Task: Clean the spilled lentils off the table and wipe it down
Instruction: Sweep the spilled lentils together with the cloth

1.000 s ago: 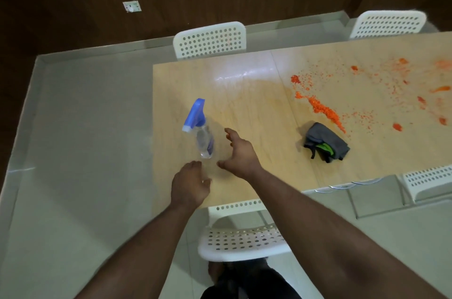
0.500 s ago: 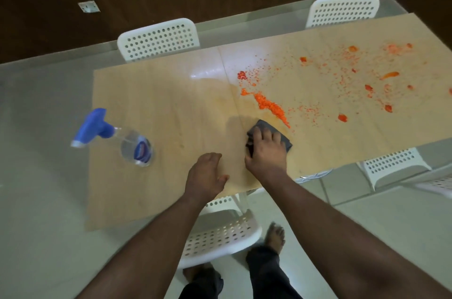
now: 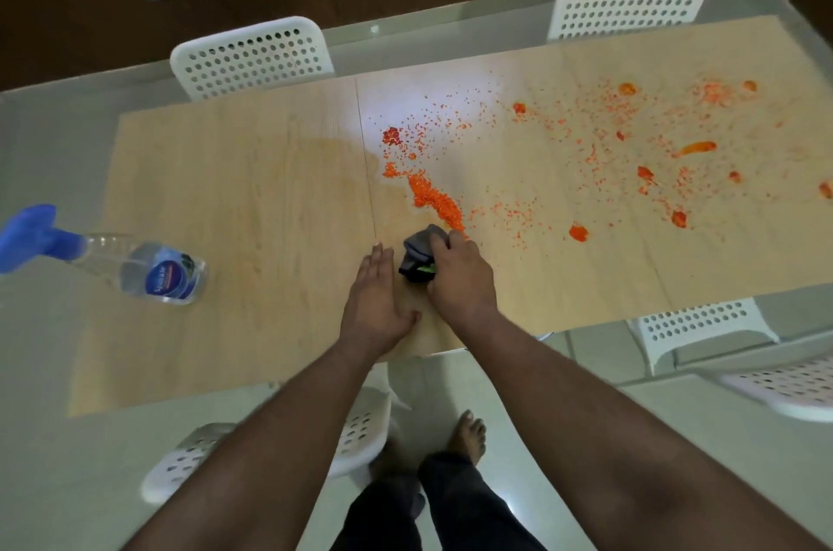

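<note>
Left hand [image 3: 376,302] lies flat on the wooden table [image 3: 270,208], fingers straight and together. Beside it, right hand [image 3: 457,280] has its fingers curled around a bunched grey cloth [image 3: 417,255]. Just beyond, orange lentils [image 3: 435,201] lie heaped, scattering rightward. Spray bottle [image 3: 148,271] stands far left.

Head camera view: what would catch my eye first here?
The orange lentils scattered over the right half of the wooden table. Near its front edge the right hand grips a grey cloth, the left hand lies flat beside it, and a blue-topped spray bottle stands far left.
</note>
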